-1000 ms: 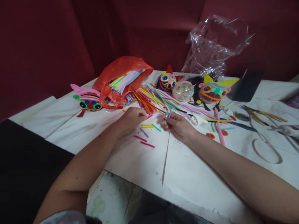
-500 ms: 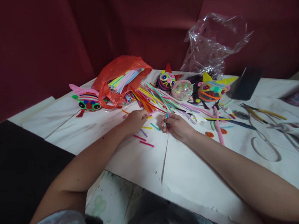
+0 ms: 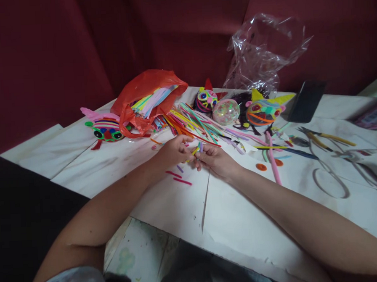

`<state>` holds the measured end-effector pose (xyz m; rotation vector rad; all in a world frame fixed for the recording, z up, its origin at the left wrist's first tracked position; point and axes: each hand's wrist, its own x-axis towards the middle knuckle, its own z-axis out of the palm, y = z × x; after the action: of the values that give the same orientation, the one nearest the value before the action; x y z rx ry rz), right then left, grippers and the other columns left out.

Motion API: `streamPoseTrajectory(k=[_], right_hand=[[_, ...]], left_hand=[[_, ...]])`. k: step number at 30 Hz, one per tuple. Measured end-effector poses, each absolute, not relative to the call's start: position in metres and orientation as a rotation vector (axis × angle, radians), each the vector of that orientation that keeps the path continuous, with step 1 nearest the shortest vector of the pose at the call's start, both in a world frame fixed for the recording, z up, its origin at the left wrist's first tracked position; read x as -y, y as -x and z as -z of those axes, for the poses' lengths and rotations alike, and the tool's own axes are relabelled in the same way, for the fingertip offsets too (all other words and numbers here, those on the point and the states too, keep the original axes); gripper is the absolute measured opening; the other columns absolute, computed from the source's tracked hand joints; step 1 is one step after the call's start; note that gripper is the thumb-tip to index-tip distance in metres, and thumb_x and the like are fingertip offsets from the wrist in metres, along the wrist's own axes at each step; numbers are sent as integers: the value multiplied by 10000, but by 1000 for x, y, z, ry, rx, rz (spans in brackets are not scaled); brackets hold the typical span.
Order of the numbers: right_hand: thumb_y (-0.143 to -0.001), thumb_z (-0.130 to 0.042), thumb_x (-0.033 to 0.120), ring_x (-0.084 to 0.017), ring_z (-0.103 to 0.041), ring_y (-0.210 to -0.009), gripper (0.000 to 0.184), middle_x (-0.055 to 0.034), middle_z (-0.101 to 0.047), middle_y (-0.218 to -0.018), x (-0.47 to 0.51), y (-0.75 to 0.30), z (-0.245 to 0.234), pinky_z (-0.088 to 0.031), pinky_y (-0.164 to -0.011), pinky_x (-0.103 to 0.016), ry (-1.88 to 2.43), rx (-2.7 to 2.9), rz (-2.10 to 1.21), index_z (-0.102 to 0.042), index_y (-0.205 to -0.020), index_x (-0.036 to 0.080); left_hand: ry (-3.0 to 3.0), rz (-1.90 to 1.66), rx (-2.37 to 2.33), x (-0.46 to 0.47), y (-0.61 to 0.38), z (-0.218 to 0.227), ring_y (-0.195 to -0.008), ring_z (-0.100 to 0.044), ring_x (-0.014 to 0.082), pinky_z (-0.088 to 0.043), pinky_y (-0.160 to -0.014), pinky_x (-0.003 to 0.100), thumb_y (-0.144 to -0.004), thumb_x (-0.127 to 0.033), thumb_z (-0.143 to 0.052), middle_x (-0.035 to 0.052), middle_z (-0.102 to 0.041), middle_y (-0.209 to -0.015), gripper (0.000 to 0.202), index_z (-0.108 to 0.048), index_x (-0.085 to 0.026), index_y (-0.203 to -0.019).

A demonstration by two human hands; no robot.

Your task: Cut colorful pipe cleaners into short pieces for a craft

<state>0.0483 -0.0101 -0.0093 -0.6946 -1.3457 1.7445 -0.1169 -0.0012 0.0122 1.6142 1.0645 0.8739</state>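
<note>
Left hand (image 3: 173,152) and right hand (image 3: 215,160) pinching short sticks (image 3: 198,149), bare paper (image 3: 243,214) nearer.

2 hands: left hand (image 3: 173,152), right hand (image 3: 215,160). 3 decorated creature balls, 1 clear glitter ball (image 3: 225,111), 1 red bag (image 3: 143,97), 1 clear bag (image 3: 261,53), 2 loose pink sticks, 2 orange discs.

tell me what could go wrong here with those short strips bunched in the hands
The right hand pinches several short strips with the left hand touching them; one could slip out. The pink cut pieces lie loose beside the wrists, so a forearm might sweep them away. The scissors lie open near the right arm.
</note>
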Motion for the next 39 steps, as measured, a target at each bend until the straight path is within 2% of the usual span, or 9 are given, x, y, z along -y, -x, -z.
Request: streamPoseTrajectory(k=[3, 6, 12, 15, 19, 25, 30, 35, 39], right_hand=[[-696, -702, 387, -87, -531, -511, 280, 24, -586, -567, 9, -47, 9, -415, -504, -219, 696, 1341, -1703, -562, -767, 156], [-721, -682, 379, -80, -507, -463, 259, 30, -573, -530, 4, -48, 11, -404, -488, -218, 756, 1241, -1614, -543, -714, 161], [-812, -587, 311, -102, -529, -447, 226, -11, -581, -503, -7, -57, 8, -425, -460, -223, 779, 1094, -1721, -536, -662, 149], [-820, -574, 293, -105, -541, -450, 243, -21, -574, -482, -6, -59, 2, -429, -450, -210, 734, 1135, -1765, -544, -637, 137], [-809, -578, 282, -104, -541, -440, 239, -21, -578, -473, -3, -58, -5, -438, -438, -202, 684, 1142, -1792, -533, -620, 142], [-753, -626, 236, -115, -587, -489, 131, -32, -630, -549, -3, -60, -22, -503, -497, -222, 717, 1225, -1891, -577, -687, 134], [-730, -633, 196, -112, -591, -518, 97, -31, -636, -566, -3, -64, -43, -513, -528, -226, 704, 1299, -1962, -583, -676, 132], [-777, -610, 227, -81, -522, -433, 222, 12, -558, -488, 8, -90, -62, -452, -456, -199, 826, 1436, -1836, -537, -587, 140], [-797, -601, 295, -67, -426, -352, 235, 42, -488, -444, 27, -140, -75, -342, -362, -190, 909, 1380, -1558, -518, -629, 152]], left_hand=[[-1685, -871, -1112, 0, 121, -13, -462, -476, 80, -338, -456, 193, -625, -237, -658, -67, -545, -542, 410, -525, -149, -1003], [-1875, -792, -1182, 6, 126, -24, -509, -505, 90, -357, -491, 205, -709, -303, -590, -29, -569, -565, 178, -596, -139, -777], [-2653, 47, -1038, 40, 119, -37, -601, -551, 130, -393, -571, 237, -707, -152, -540, 26, -625, -651, 106, -606, -145, -624], [-2951, 207, -992, 53, 112, -26, -625, -557, 160, -414, -600, 269, -705, -70, -484, 68, -613, -661, 141, -572, -137, -617], [-2760, -213, -1146, 51, 107, -25, -621, -552, 152, -431, -611, 275, -729, -128, -478, 44, -599, -650, 122, -564, -149, -645], [-1592, -1151, -1244, 26, 91, -40, -482, -498, 99, -412, -490, 236, -703, -243, -546, -37, -522, -541, 75, -541, -169, -692], [-1389, -1292, -1085, 13, 74, -42, -410, -433, 73, -389, -456, 217, -656, -239, -590, -80, -430, -448, 103, -514, -171, -670], [-1622, -1318, -1199, 14, 66, -43, -593, -534, 94, -445, -598, 224, -680, -287, -594, -27, -578, -636, 163, -576, -160, -780], [-1920, -1063, -1302, 18, 80, -42, -668, -547, 122, -441, -605, 210, -670, -293, -602, -9, -603, -679, 128, -626, -170, -697]])
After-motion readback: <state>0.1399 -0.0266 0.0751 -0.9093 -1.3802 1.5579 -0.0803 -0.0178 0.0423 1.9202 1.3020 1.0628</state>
